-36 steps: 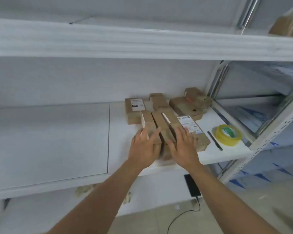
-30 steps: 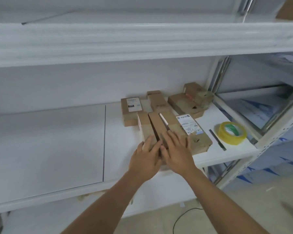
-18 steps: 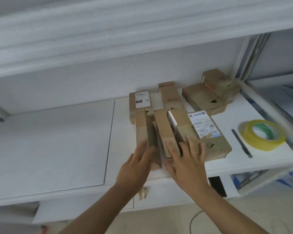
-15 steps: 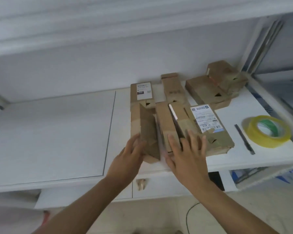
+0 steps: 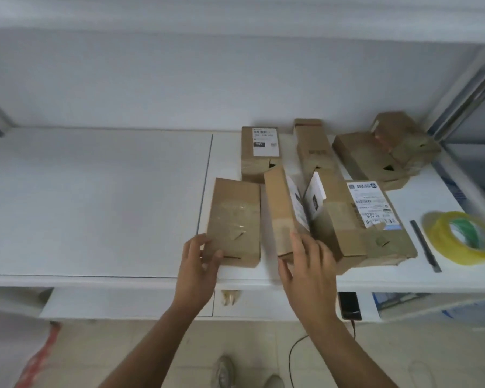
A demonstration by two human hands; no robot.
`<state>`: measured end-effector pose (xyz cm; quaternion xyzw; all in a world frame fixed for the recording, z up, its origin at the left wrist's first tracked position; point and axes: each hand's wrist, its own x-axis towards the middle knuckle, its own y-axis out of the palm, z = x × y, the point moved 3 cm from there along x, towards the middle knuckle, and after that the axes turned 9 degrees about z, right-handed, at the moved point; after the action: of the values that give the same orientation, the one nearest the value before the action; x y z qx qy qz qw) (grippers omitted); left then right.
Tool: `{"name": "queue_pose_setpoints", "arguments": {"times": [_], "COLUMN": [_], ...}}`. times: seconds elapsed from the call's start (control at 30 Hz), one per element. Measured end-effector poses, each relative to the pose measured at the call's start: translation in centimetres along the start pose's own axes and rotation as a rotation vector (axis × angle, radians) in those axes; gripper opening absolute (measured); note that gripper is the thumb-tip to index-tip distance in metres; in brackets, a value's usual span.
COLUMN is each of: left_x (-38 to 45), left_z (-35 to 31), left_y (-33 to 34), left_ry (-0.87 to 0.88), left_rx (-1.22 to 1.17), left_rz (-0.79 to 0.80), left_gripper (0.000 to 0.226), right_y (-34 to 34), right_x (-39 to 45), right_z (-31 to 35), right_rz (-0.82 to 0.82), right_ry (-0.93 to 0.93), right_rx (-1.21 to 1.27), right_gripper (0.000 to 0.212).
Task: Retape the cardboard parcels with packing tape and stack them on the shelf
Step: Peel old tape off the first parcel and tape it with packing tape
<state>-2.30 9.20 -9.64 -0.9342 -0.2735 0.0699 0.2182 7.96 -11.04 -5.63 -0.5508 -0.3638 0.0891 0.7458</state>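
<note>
Laid flat since a moment ago, the left parcel (image 5: pixel 233 222) rests just left of the tilted parcel (image 5: pixel 284 211), its near corner pinched by the left hand (image 5: pixel 198 264). Right hand (image 5: pixel 308 273) fingers curl round the tilted one. Tape roll (image 5: pixel 462 238) sits untouched far right; nothing stacked yet.
</note>
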Motion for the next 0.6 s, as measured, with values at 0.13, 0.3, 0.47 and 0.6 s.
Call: {"name": "queue_pose_setpoints", "arguments": {"times": [0.13, 0.3, 0.47, 0.6], "left_x": [0.0, 0.1, -0.1, 0.8], "left_z": [1.2, 1.6, 1.7, 0.8], "left_y": [-1.4, -1.2, -0.7, -0.3], "left_ry": [0.065, 0.115, 0.245, 0.347], "left_rx": [0.128, 0.278, 0.512, 0.596], "left_rz": [-0.023, -0.023, -0.135, -0.127], "left_gripper": [0.036, 0.043, 0.035, 0.047], "right_y": [2.1, 3.6, 4.0, 3.8], "right_x": [-0.5, -1.1, -1.4, -1.6], "right_z": [1.0, 1.5, 1.8, 1.6], "right_rz": [0.028, 0.046, 0.024, 0.048], "right_ry": [0.037, 0.105, 0.098, 0.120], "right_rx": [0.023, -0.074, -0.130, 0.023], "right_gripper": [0.066, 0.076, 0.065, 0.068]}}
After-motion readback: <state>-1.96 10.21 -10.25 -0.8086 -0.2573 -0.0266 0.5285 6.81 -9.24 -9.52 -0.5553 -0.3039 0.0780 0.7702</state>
